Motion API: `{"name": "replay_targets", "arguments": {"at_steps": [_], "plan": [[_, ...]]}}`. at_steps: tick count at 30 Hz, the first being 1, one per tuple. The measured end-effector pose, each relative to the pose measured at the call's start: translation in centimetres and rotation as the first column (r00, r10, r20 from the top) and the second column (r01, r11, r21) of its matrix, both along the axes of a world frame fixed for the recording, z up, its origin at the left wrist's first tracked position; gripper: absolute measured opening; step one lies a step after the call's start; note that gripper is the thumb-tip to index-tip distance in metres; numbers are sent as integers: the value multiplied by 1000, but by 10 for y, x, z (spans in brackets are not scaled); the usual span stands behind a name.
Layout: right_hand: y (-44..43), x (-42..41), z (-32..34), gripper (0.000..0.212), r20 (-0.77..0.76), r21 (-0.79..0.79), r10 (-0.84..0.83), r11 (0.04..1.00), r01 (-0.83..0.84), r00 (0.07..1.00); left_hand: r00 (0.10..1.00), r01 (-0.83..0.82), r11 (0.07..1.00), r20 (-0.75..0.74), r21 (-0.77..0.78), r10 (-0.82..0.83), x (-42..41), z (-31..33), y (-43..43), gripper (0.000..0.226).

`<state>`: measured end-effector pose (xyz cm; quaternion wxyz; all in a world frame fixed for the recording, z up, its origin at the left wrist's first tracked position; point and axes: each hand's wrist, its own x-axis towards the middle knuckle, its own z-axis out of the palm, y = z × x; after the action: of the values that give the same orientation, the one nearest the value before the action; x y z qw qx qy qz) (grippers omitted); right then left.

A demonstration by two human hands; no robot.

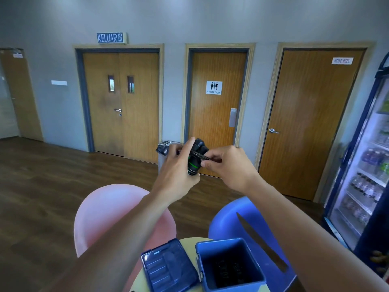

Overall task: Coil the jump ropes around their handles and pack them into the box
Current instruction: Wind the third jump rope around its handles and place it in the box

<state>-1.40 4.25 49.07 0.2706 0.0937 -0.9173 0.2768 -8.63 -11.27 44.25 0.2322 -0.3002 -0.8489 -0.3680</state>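
Head view. Both hands are raised at mid-frame, well above the surface. The left hand (pixel 179 165) grips the black jump rope handles (pixel 194 165), which are bundled together, stand roughly upright and carry green bands near the lower end. The right hand (pixel 229 167) pinches the thin dark rope (pixel 200 155) between thumb and fingertips just beside the handles. The rope runs taut and slantwise across the front of the bundle. How many turns lie round the handles cannot be told.

Below, at the bottom edge, the blue box (pixel 235 287) stands open on a pale yellow round surface (pixel 186 241). Its interior is dark and its contents cannot be made out. The hinged lid (pixel 168 268) lies folded back to the left of the box, ribbed inner face upward.

Beyond the surface stand a pink chair (pixel 105 211) on the left and a blue chair (pixel 229 220) on the right. Behind the hands, a lined bin (pixel 165 146) stands against the far wall. The wall carries a double door under a "KELUAR" sign (pixel 110 37), a restroom door (pixel 216 119) and a door marked "HOSE REEL" (pixel 309 123). A lit drinks fridge (pixel 366 175) fills the right edge.
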Motion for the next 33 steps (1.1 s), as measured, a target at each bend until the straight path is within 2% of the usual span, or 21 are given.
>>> {"name": "replay_targets", "arguments": {"at_steps": [3,6,10,16,21,24,33], "plan": [[8,3,2,14,-54,161,48,986,-39,997,997,61,998,42,28,-62,4,3,-4,94],[11,5,-3,14,-180,206,83,978,-45,980,993,110,991,42,77,-113,10,5,-4,88],[15,6,-8,19,-293,186,43,982,12,955,984,162,981,56,106,-168,15,8,-5,77],[16,7,-2,29,-335,181,-3,981,68,942,944,244,937,161,249,-289,20,14,-8,65],[29,3,-1,20,-315,135,83,990,-42,946,875,315,861,231,399,-426,24,23,-9,63],[27,5,1,19,-362,80,83,995,-58,928,826,355,808,247,470,-507,27,28,-6,61],[25,15,6,14,-381,-27,71,996,-88,922,736,416,698,235,583,-635,32,33,-1,45]]}}
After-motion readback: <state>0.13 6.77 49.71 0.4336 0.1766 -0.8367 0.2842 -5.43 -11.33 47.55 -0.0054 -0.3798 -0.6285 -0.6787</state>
